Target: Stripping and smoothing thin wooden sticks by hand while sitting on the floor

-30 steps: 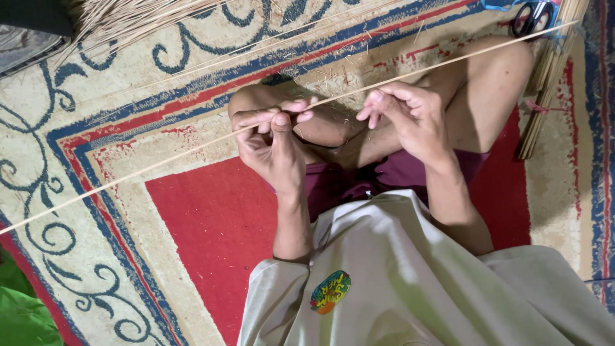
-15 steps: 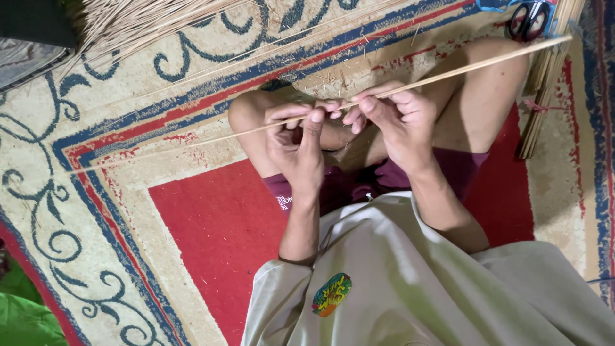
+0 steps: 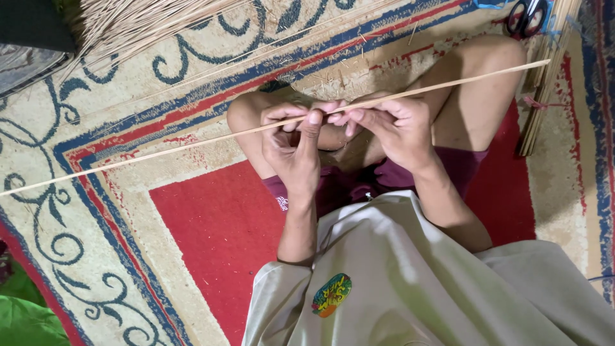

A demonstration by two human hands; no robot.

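I sit cross-legged on a patterned rug [image 3: 211, 224]. A long thin pale stick [image 3: 160, 146] runs across my lap from the far left edge to the upper right. My left hand [image 3: 291, 144] pinches it with thumb and fingers near its middle. My right hand [image 3: 391, 125] grips the same stick just to the right, fingertips almost touching the left hand's. Both hands hover above my knees and maroon shorts [image 3: 359, 182].
A bundle of dry straw-like sticks [image 3: 138, 22] lies at the top left. More trimmed sticks [image 3: 544, 90] lie along the right by my knee. Scissors [image 3: 525, 16] rest at the top right. Green cloth [image 3: 25, 320] shows bottom left.
The hands have come close together on the stick. The stick has slid left through them, so its right end now stops nearer my knee.
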